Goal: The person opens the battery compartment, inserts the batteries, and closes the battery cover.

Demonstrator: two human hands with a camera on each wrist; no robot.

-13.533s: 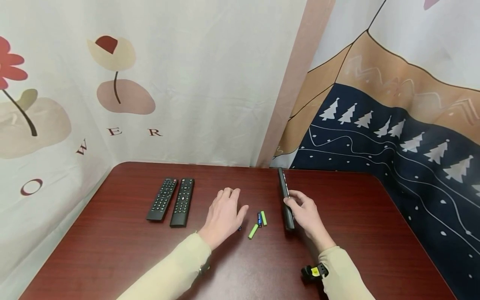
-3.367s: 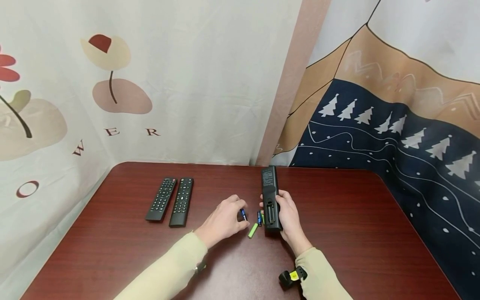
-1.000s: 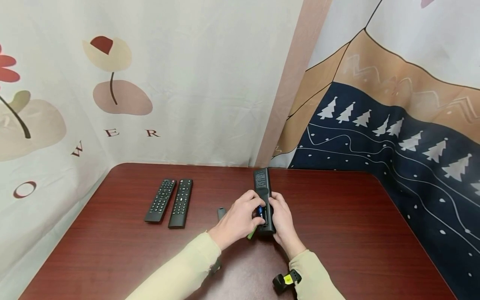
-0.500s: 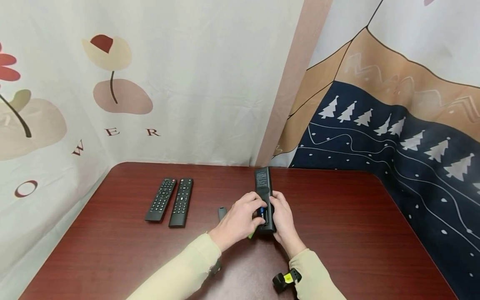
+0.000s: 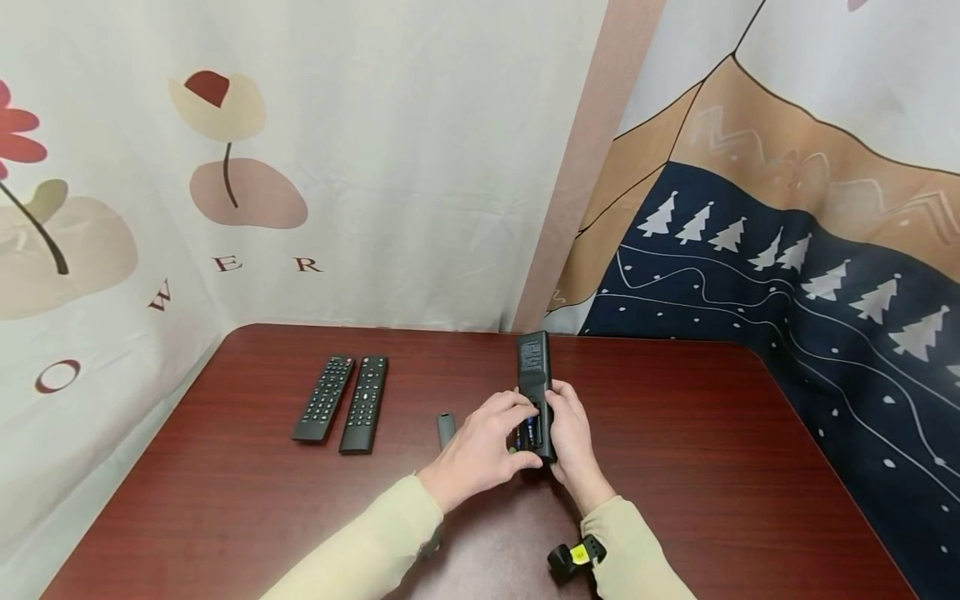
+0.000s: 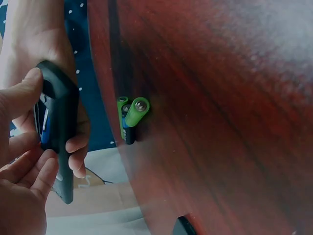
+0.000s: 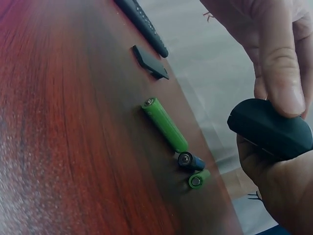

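Observation:
My right hand [image 5: 573, 442] holds a black remote control [image 5: 531, 354] along its side, back face up with the battery compartment uncovered. A blue-and-black battery [image 5: 530, 432] lies in that compartment. My left hand [image 5: 480, 446] is over the compartment: its fingertips are at the battery and its thumb presses the remote's near end. In the right wrist view that thumb [image 7: 289, 98] bears on the end of the casing. Below the remote, two green batteries [image 7: 166, 125] and a blue one [image 7: 193, 160] lie on the table; the head view mostly hides them.
A small dark battery cover [image 5: 446, 427] lies left of my hands, partly hidden by the left one. Two more black remotes, one [image 5: 324, 400] beside the other [image 5: 364, 406], lie buttons up further left. Printed curtains [image 5: 405, 167] hang behind the brown table [image 5: 712, 467].
Since the earliest frame, the right hand has brought the remote left and turned it back up. Over the last second, the left thumb has moved from the blue battery to the remote's near end.

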